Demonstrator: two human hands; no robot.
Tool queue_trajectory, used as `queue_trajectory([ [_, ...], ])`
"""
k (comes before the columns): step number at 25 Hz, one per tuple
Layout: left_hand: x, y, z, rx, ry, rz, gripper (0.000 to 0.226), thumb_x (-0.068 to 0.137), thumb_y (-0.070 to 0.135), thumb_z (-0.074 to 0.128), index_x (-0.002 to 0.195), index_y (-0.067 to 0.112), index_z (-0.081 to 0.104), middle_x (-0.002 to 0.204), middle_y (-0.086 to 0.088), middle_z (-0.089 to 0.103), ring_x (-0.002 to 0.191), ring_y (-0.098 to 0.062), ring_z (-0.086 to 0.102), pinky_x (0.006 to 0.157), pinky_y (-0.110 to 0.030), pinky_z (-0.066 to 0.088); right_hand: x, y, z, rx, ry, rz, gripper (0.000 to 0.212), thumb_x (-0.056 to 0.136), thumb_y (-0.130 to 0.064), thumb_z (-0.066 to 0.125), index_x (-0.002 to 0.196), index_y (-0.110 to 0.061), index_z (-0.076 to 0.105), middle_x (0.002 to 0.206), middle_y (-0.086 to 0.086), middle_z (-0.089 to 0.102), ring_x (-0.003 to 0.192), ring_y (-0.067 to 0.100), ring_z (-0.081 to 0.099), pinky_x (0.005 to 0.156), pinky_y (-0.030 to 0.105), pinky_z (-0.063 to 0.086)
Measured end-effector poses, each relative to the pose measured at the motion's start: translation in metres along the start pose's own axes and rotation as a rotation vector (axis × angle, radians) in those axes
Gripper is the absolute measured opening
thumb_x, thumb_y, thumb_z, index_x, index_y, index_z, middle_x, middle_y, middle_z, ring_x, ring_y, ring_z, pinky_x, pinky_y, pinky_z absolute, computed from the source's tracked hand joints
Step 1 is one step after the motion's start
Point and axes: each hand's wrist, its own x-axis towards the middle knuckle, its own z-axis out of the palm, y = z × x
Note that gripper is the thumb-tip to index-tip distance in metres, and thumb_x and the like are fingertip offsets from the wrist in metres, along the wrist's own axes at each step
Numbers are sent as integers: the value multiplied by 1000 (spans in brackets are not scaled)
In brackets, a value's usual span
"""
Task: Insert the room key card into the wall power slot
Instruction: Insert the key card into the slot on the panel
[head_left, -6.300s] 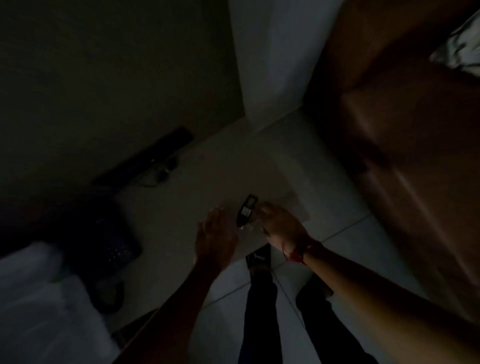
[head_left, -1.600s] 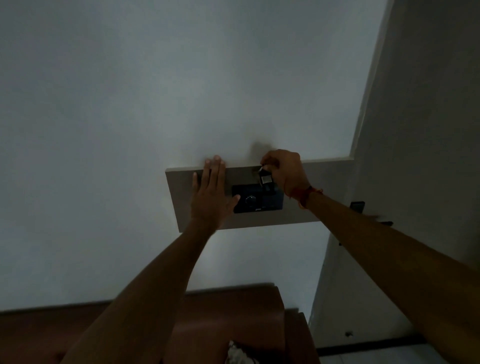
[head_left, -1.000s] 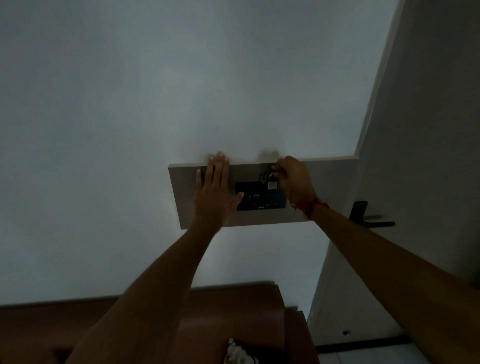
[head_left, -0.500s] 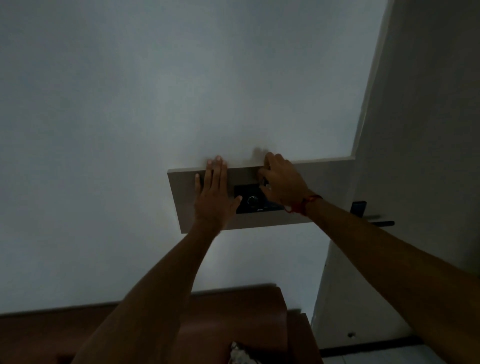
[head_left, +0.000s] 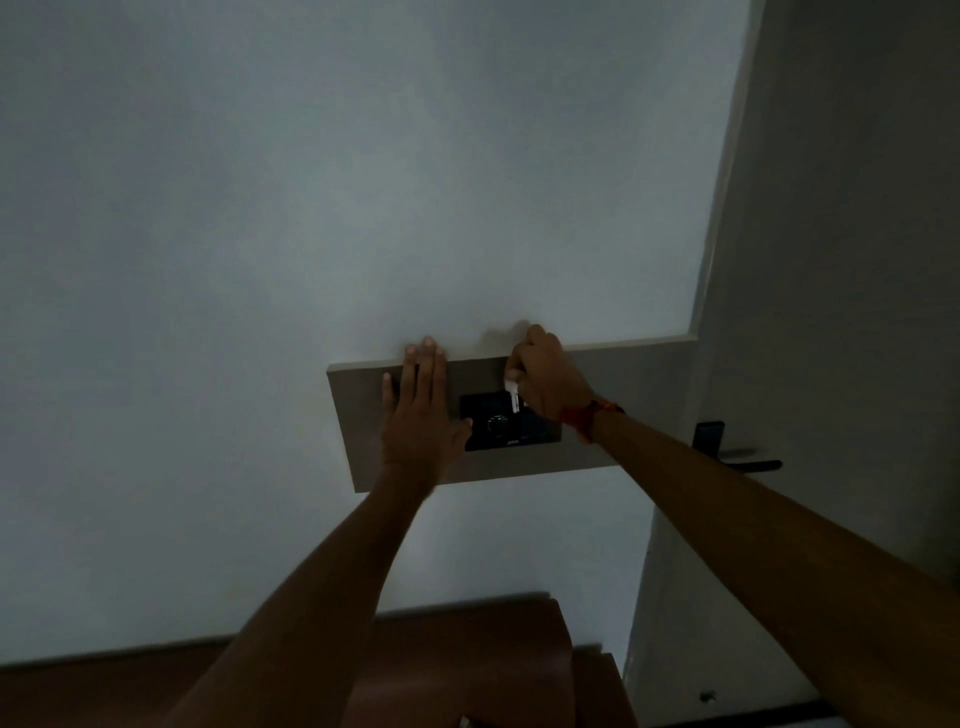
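step: seating key card in slot | right hand (head_left: 550, 387) pinched on pale key card (head_left: 514, 397), centre frame, at top edge of black power slot (head_left: 511, 421) | left hand (head_left: 421, 415) flat, fingers spread, holding nothing, on grey panel (head_left: 623, 410) | risk: dim light, hand hides slot mouth; tilted card could jam or miss

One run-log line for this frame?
left hand: flat on beige wall panel | right hand: pinching pale key tag at black power-slot unit | insertion: unclear
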Motion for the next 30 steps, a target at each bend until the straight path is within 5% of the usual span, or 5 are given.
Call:
queue_trajectory([
  [6,0,0,-2,12,-33,-9,105,91,55,61,163,10,0,174,-12,-5,161,-31,-6,129,-61,12,-3,13,-3,77,-55,-22,4,80,-6,67,78,-3,67,103,15,49,95,26,44,78,43,50],
  [10,-2,0,-3,5,-38,-3,106,90,53,62,163,9,1,174,-13,-4,161,-32,-5,129,-62,12,-29,30,5,225,65,8,35,75,-11,77,105,-17,60,108,1,40,95,15,46,81,16,44],
  [15,-4,3,-1,-8,-34,-20,108,88,54,63,163,8,1,174,-13,-3,161,-33,-4,129,-62,12,-34,37,12,175,187,49,36,80,4,66,114,-9,63,99,15,57,90,27,56,79,29,44],
  [21,-20,-5,8,11,-59,-40,108,87,54,63,163,8,1,174,-13,-3,161,-32,-4,129,-62,11,-28,19,30,125,108,26,20,74,12,63,88,-1,68,88,21,57,83,35,56,66,35,45],
  [30,-1,3,4,14,20,-14,112,82,52,68,163,7,5,174,-14,2,161,-32,-1,129,-61,12,-33,6,31,149,319,162,28,86,-2,54,91,-29,50,108,17,50,94,34,54,78,49,55],
])
